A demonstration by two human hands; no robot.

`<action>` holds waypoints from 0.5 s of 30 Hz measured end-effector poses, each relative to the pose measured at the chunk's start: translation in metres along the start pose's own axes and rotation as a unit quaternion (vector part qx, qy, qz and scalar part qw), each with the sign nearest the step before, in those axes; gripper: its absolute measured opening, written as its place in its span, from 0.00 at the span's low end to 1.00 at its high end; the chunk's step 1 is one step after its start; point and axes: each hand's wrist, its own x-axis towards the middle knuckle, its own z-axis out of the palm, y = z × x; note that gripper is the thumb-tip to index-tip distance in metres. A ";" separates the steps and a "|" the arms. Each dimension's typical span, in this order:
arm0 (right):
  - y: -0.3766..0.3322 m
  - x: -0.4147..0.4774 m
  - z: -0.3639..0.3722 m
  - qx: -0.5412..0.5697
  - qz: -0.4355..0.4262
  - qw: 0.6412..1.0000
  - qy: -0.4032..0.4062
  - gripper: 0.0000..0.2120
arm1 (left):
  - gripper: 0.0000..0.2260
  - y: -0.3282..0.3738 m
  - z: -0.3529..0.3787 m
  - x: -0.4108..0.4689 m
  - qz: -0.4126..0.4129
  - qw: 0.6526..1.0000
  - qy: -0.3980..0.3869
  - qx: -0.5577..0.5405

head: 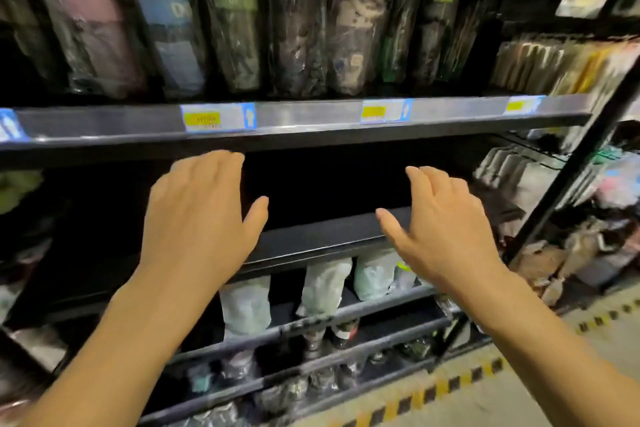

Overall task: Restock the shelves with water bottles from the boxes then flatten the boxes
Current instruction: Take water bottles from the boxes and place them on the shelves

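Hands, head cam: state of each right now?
Left hand: open, fingers straight, holding nothing.
Right hand: open, fingers relaxed, holding nothing.

We count two hands, the left hand point(197, 215) and the right hand point(446, 229). On the shelf rail point(311, 116) we count three yellow price labels point(202, 118). Lower down are three pale pouches point(246, 305). Above are roughly seven wrapped bottles point(169, 17), too blurred for a firm count.

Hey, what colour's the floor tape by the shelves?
The floor tape is yellow and black striped, clearest in the head view.
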 end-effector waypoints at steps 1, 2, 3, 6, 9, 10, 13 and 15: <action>-0.001 -0.015 0.007 -0.002 -0.011 1.000 -0.017 0.38 | 0.22 -0.002 0.003 -0.020 -0.010 1.000 -0.015 0.004; -0.002 -0.028 0.015 -0.001 -0.021 0.999 -0.037 0.38 | 0.22 -0.004 0.004 -0.039 -0.023 0.999 -0.036 0.012; -0.002 -0.040 0.023 0.000 -0.033 0.998 -0.057 0.38 | 0.22 -0.005 0.007 -0.058 -0.037 0.997 -0.063 0.021; -0.005 -0.078 0.051 0.007 -0.072 0.990 -0.119 0.38 | 0.26 -0.008 0.016 -0.119 -0.095 0.983 -0.148 0.047; -0.010 -0.114 0.077 0.024 -0.109 0.978 -0.176 0.37 | 0.25 -0.007 0.015 -0.180 -0.179 0.957 -0.221 0.055; -0.013 -0.125 0.083 0.033 -0.119 0.973 -0.195 0.37 | 0.25 -0.004 0.011 -0.200 -0.203 0.948 -0.237 0.059; -0.026 -0.162 0.099 0.040 -0.155 0.958 -0.238 0.37 | 0.22 0.002 -0.002 -0.259 -0.230 0.933 -0.265 0.082; -0.041 -0.185 0.104 0.044 -0.180 0.948 -0.258 0.37 | 0.17 -0.002 -0.014 -0.291 -0.260 0.914 -0.291 0.115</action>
